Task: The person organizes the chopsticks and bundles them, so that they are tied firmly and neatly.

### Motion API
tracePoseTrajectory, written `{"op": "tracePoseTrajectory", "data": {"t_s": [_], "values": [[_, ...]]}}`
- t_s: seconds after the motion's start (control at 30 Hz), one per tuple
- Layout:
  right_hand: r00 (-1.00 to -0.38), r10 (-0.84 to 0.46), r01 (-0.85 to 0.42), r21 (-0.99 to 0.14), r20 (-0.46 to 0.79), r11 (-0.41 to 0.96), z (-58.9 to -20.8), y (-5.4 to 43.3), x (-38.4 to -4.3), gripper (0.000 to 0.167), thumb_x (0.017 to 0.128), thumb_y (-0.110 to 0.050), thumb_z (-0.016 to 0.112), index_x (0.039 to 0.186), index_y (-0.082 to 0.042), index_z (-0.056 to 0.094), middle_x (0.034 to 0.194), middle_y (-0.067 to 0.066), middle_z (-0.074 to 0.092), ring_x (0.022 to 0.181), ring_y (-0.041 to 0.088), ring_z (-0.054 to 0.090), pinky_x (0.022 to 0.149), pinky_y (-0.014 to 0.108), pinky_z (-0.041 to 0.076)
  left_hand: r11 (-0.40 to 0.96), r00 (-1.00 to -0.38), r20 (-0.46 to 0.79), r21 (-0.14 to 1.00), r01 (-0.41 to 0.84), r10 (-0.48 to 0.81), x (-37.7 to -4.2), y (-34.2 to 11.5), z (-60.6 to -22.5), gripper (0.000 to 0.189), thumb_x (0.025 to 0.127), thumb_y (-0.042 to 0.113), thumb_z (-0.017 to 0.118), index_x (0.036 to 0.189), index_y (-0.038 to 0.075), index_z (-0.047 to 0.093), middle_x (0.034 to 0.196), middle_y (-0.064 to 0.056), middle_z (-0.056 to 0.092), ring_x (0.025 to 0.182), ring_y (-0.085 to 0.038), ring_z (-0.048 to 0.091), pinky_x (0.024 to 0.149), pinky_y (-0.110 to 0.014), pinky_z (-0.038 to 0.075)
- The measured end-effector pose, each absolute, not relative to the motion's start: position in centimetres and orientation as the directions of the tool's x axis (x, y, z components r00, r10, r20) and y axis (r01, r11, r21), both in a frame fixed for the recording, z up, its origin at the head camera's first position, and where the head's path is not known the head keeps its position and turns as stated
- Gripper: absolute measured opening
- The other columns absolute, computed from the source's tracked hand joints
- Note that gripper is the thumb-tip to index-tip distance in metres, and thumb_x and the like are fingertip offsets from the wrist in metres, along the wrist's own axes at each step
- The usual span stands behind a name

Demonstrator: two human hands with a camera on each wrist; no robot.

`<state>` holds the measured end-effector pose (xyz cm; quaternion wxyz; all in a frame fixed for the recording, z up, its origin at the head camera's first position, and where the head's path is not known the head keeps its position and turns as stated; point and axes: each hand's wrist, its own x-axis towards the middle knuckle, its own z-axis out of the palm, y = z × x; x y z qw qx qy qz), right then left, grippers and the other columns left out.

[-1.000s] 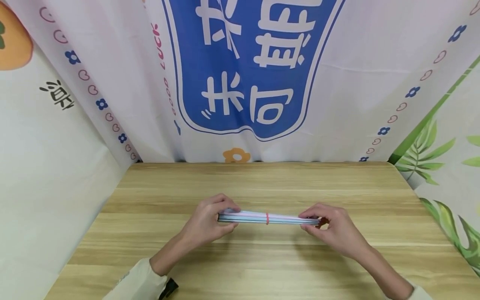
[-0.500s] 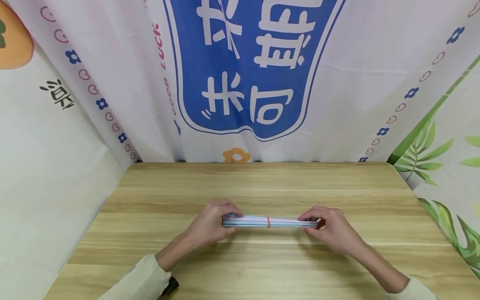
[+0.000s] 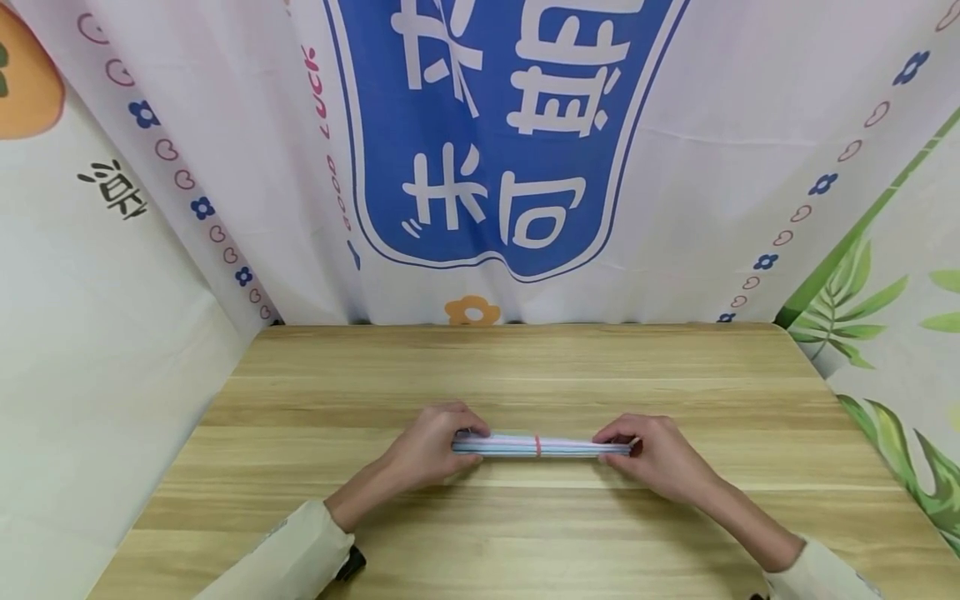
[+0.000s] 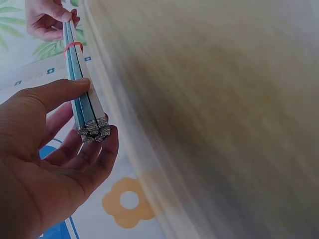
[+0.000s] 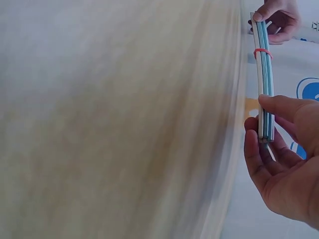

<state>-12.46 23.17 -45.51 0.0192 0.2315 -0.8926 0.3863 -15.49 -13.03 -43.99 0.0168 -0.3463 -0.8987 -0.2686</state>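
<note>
A bundle of chopsticks (image 3: 510, 445), pale blue and pinkish white, lies level between my two hands over the table. Around its middle runs a red rubber band (image 3: 537, 446). My left hand (image 3: 431, 446) pinches the thicker left end between thumb and fingers; in the left wrist view the chopsticks' ends (image 4: 93, 130) are silvery and patterned. At the narrower right end, my right hand (image 3: 660, 458) pinches the bundle the same way. The right wrist view shows thumb and fingers around the chopsticks (image 5: 264, 84), their tips gathered together. Whether the bundle touches the tabletop is hard to tell.
The wood-grain table (image 3: 525, 533) spreads out on all sides of the hands. Behind its far edge hangs a white curtain (image 3: 697, 208) with a blue printed sign. Printed cloth also hangs to the left and right.
My left hand has shifted slightly right and my right hand slightly left, so they are closer together on the bundle. The bundle has come a little nearer to me.
</note>
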Motion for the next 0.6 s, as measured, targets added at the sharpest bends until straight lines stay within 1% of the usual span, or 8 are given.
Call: {"op": "tracePoseTrajectory", "data": {"t_s": [0.13,0.27,0.5,0.6], "values": [[-0.892,-0.412,-0.424,-0.666,0.189,0.614,-45.96,23.33,-12.72,0.02,0.089,-0.008,0.087,0.104,-0.019,0.082,0.099,-0.004,0.081,0.084,-0.002,0.068,0.07,0.022,0.06,0.617,-0.756,0.204,0.466,0.634,0.622,-15.71,-12.89,-44.36,0.027,0.084,0.011,0.093,0.108,0.009,0.081,0.107,-0.002,0.079,0.097,-0.013,0.073,0.083,-0.028,0.061],[-0.889,-0.431,-0.415,-0.666,0.154,0.62,-46.2,23.33,-12.89,0.018,0.09,-0.01,0.086,0.105,-0.018,0.082,0.1,-0.004,0.08,0.083,-0.003,0.067,0.07,0.021,0.058,0.615,-0.751,0.18,0.47,0.633,0.635,-15.87,-12.84,-44.76,0.026,0.084,0.009,0.092,0.108,0.008,0.081,0.106,-0.004,0.08,0.095,-0.014,0.074,0.081,-0.027,0.061],[-0.893,-0.434,-0.402,-0.649,0.121,0.646,-46.06,23.2,-12.93,0.018,0.092,-0.011,0.085,0.108,-0.016,0.082,0.101,-0.003,0.08,0.083,-0.003,0.065,0.071,0.021,0.055,0.629,-0.755,0.151,0.463,0.625,0.639,-15.86,-12.76,-44.7,0.029,0.086,0.009,0.089,0.114,0.005,0.079,0.112,-0.006,0.079,0.1,-0.018,0.076,0.084,-0.031,0.062],[-0.897,-0.426,-0.397,-0.632,0.114,0.666,-45.91,23.32,-12.83,0.021,0.092,-0.012,0.084,0.112,-0.015,0.081,0.105,-0.002,0.081,0.088,0.0,0.068,0.074,0.023,0.057,0.639,-0.755,0.148,0.443,0.628,0.639,-15.73,-12.91,-44.64,0.034,0.086,0.011,0.09,0.117,0.005,0.078,0.114,-0.007,0.079,0.103,-0.019,0.075,0.086,-0.033,0.062]]}}
